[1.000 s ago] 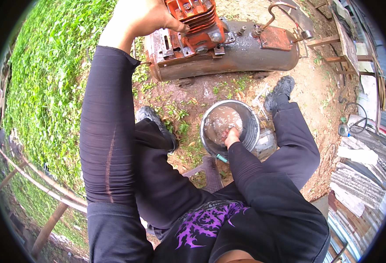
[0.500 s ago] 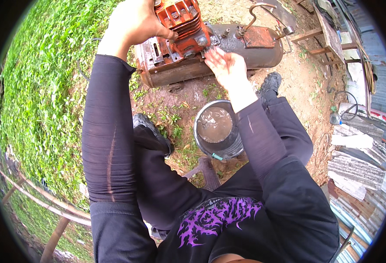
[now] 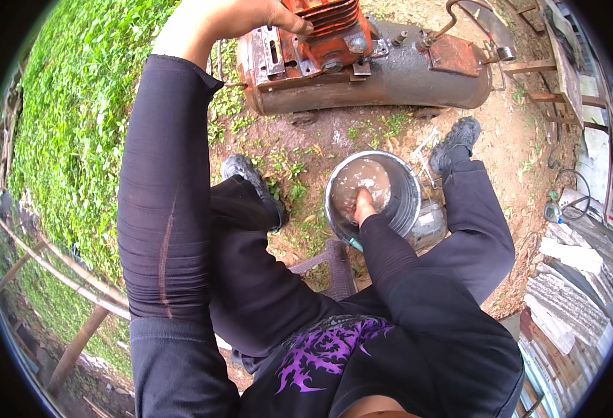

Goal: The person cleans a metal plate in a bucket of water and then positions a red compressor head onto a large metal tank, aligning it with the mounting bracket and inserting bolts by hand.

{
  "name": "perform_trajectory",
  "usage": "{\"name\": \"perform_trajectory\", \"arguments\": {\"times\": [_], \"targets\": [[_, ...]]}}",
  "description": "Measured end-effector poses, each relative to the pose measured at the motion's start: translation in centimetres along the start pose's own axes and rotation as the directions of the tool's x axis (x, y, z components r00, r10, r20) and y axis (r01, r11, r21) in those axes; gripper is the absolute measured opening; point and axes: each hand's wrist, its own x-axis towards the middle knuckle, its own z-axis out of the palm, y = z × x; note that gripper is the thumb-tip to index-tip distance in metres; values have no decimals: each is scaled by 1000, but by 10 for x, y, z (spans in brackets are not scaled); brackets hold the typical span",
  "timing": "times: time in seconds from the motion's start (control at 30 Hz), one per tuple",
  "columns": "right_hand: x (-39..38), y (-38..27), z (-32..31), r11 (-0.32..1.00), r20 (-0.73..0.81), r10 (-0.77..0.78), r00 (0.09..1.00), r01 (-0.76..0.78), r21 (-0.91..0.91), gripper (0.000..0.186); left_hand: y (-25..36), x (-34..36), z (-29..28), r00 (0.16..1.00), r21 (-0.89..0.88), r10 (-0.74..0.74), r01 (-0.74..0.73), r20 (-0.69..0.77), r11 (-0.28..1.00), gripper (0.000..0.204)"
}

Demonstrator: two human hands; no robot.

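Resting left hand (image 3: 240, 17) on pump (image 3: 331, 43), right hand (image 3: 365, 206) in bucket (image 3: 409, 202). Can't tell either grip. Forearm (image 3: 388, 249) snag could tip bucket.

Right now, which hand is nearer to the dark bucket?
The right. The right hand is inside the bucket, dipped in murky water; the left hand is well away, up and left of it in the picture, thumb against the orange finned block.
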Motion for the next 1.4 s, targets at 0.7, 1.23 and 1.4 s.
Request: {"name": "perform_trajectory", "arguments": {"times": [0.7, 1.23, 1.4], "targets": [[-271, -240, 98, 635, 220, -773, 596, 711, 304, 33, 0, 3, -3, 1000, -25, -11, 11, -1, 1000, 93], [-284, -274, 96, -452, 444, -870, -214, 707, -544, 58, 1, -9, -9, 1000, -40, -19, 19, -1, 999, 95], [-272, -282, 102, -492, 456, -844, -282, 745, -450, 63, 3, -5, -10, 998, -33, -47, 49, 48, 998, 95]]}}
